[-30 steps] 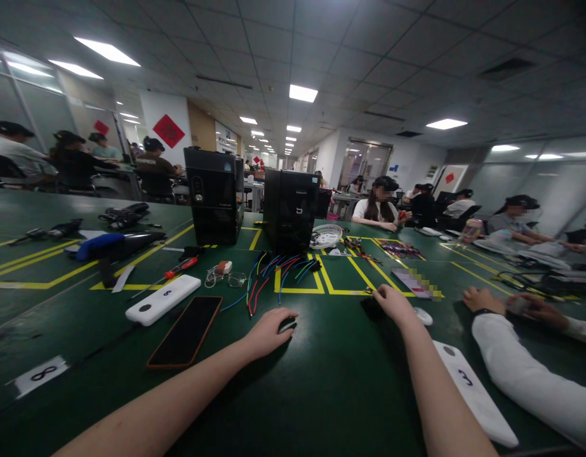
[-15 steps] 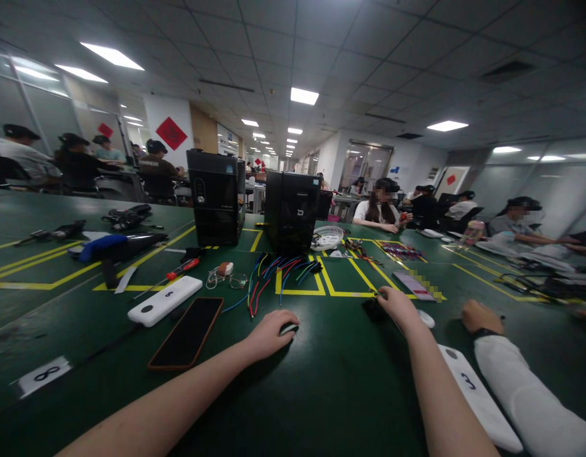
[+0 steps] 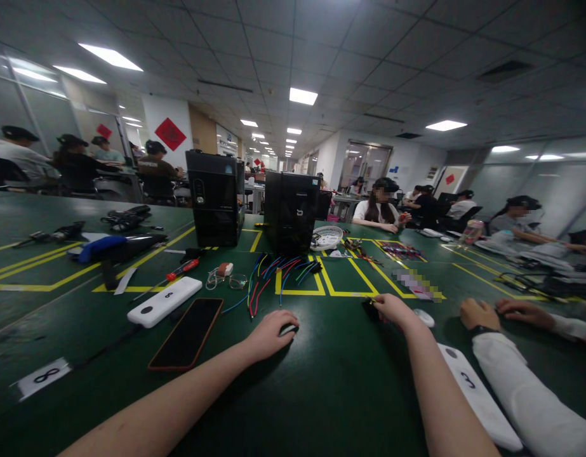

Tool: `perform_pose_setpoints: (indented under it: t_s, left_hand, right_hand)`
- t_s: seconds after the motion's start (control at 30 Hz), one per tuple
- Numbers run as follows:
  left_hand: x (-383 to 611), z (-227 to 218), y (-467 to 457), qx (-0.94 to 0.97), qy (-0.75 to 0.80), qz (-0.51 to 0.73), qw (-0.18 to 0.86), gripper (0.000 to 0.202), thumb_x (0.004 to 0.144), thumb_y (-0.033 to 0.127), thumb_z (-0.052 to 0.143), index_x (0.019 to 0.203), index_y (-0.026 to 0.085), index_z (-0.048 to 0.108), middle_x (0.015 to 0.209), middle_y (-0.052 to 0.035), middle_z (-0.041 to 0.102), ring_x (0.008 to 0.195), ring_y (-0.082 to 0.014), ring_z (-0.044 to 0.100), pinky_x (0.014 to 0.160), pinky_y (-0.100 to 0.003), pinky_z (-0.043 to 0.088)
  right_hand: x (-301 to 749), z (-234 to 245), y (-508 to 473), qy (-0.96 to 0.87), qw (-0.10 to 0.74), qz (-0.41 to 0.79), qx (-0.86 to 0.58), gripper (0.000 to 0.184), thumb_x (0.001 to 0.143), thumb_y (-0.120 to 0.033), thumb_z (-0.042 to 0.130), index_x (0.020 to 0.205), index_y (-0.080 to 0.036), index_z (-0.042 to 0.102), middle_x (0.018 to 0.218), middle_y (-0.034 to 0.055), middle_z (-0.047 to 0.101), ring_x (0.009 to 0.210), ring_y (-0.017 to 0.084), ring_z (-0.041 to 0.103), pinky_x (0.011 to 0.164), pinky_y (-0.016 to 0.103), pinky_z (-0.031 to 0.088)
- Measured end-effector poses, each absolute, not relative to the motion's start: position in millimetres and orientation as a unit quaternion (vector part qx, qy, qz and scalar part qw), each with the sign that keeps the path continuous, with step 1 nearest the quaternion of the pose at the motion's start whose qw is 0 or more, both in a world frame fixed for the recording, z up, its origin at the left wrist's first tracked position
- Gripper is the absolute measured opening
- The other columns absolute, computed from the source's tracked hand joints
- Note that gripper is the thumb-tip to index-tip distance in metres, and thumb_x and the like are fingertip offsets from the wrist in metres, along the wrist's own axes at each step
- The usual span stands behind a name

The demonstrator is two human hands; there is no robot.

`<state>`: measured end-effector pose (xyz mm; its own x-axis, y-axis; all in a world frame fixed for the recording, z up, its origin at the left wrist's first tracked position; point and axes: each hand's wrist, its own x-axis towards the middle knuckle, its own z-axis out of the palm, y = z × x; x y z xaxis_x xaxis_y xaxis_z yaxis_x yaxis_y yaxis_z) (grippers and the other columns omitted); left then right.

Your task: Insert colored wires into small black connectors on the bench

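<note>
My left hand (image 3: 272,331) rests on the green table (image 3: 340,393), its fingers curled around a small dark rounded object (image 3: 289,329) with a pale edge. What kind of thing it is does not show. Further right, my right hand (image 3: 393,311) pinches a small black item (image 3: 369,310), perhaps a pouch, with a yellowish bit at its top. Loose coloured wires (image 3: 259,285) in red, blue, yellow and green lie beyond my left hand. To the left of that hand is a phone (image 3: 185,335) in an orange-brown case.
Two black computer towers (image 3: 214,203) stand at the back. A white power bank (image 3: 165,303), glasses (image 3: 238,281) and a red screwdriver (image 3: 183,270) lie left. On the right are another white power bank (image 3: 478,393), a white mouse (image 3: 424,318) and a co-worker's hands (image 3: 480,315).
My right hand has shifted slightly left and down with the black item. My left hand stays put. A co-worker's second hand has come into view at the right.
</note>
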<state>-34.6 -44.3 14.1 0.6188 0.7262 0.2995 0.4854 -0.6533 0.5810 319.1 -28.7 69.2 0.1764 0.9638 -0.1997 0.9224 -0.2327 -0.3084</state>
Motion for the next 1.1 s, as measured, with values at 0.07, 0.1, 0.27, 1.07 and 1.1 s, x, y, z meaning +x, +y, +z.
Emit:
perform_pose_setpoints:
  t_s: [0.07,0.1,0.27,1.07,1.1]
  left_hand:
    - [-34.8,13.8,-44.2,0.870,0.347,0.264,0.228,0.023,0.078,0.021,0.054,0.100,0.023,0.061,0.108,-0.0033,0.060,0.104,-0.0196,0.051,0.095,-0.032,0.036]
    - [-34.9,13.6,-44.2,0.871,0.346,0.265,0.228,0.023,0.078,0.021,0.054,0.100,0.023,0.061,0.108,-0.0033,0.060,0.104,-0.0196,0.051,0.095,-0.032,0.036]
    - [-35.0,13.6,-43.8,0.873,0.345,0.263,0.224,0.023,0.078,0.020,0.054,0.099,0.023,0.061,0.107,-0.0028,0.060,0.104,-0.0196,0.052,0.094,-0.031,0.036]
    - [-34.1,10.9,-43.9,0.877,0.346,0.256,0.212,0.021,0.079,0.022,0.054,0.099,0.023,0.061,0.109,-0.0027,0.059,0.105,-0.0197,0.051,0.094,-0.032,0.036]
    - [-34.1,11.0,-44.0,0.877,0.345,0.257,0.211,0.022,0.079,0.022,0.054,0.099,0.023,0.061,0.108,-0.0026,0.059,0.104,-0.0195,0.051,0.094,-0.032,0.036]
  right_hand:
    - [322.0,70.7,-30.1,-0.615,0.080,0.165,-0.767,0.026,0.082,-0.021,0.041,0.089,-0.014,0.065,0.068,0.0051,0.066,0.056,0.011,0.058,0.055,0.020,0.036]
    - [323.9,71.8,-30.6,-0.612,0.091,0.145,-0.772,0.027,0.082,-0.022,0.040,0.090,-0.014,0.065,0.070,0.0053,0.066,0.058,0.011,0.058,0.055,0.020,0.036]
    - [334.2,76.3,-31.5,-0.564,0.102,0.051,-0.818,0.035,0.081,-0.022,0.042,0.109,-0.013,0.059,0.071,0.0070,0.066,0.064,0.015,0.059,0.055,0.023,0.034]
    - [333.6,60.2,-19.5,-0.590,0.048,0.032,-0.805,0.030,0.076,-0.017,0.043,0.096,-0.017,0.065,0.084,0.0090,0.067,0.076,0.016,0.061,0.060,0.022,0.038]
    - [332.5,60.2,-19.2,-0.589,0.048,0.022,-0.806,0.031,0.075,-0.017,0.043,0.097,-0.017,0.065,0.088,0.0095,0.067,0.079,0.017,0.061,0.061,0.022,0.038]
